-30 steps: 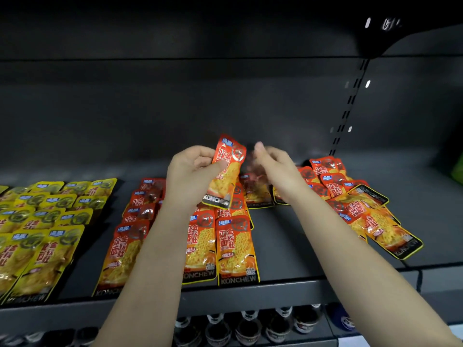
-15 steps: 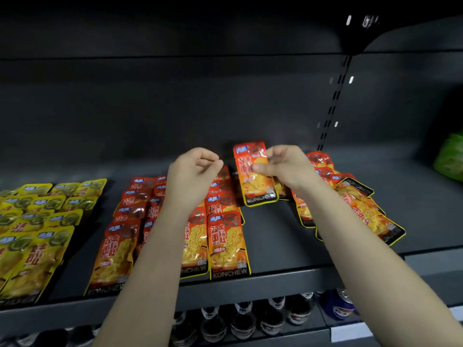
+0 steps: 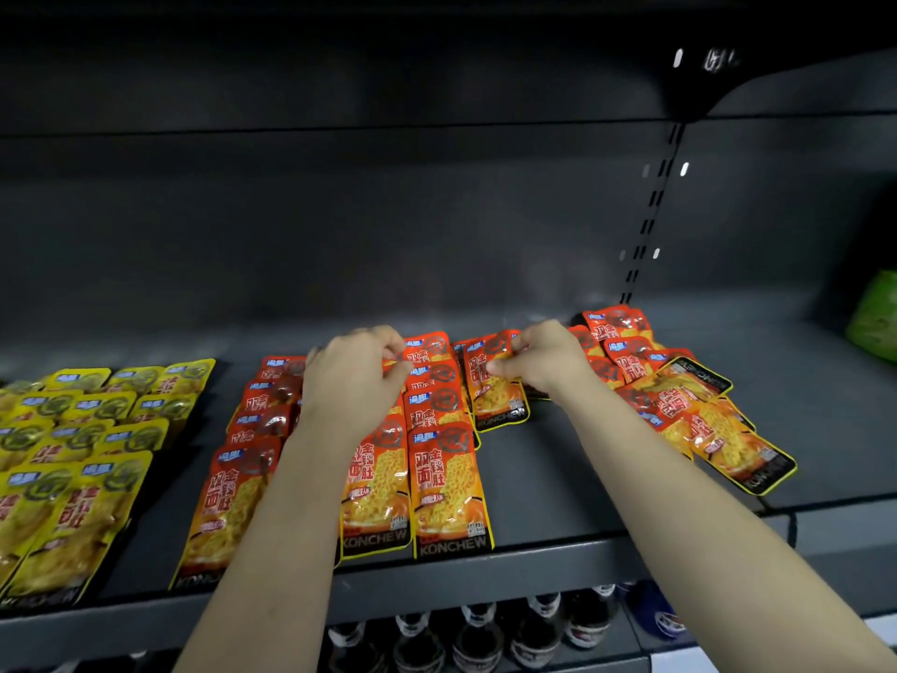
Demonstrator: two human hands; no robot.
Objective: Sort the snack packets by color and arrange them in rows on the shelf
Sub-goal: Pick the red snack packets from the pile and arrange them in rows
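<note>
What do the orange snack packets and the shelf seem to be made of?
Orange snack packets: glossy plastic film, probably; light glints on their creased faces. Shelf: likely painted metal, matte dark grey, with a folded front edge.

The left hand (image 3: 354,376) and forearm hide several orange packets (image 3: 376,488).

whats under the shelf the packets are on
Dark bottles stand in a row below the shelf; a blue item sits at their right. The shelf covers whatever is farther back.
</note>
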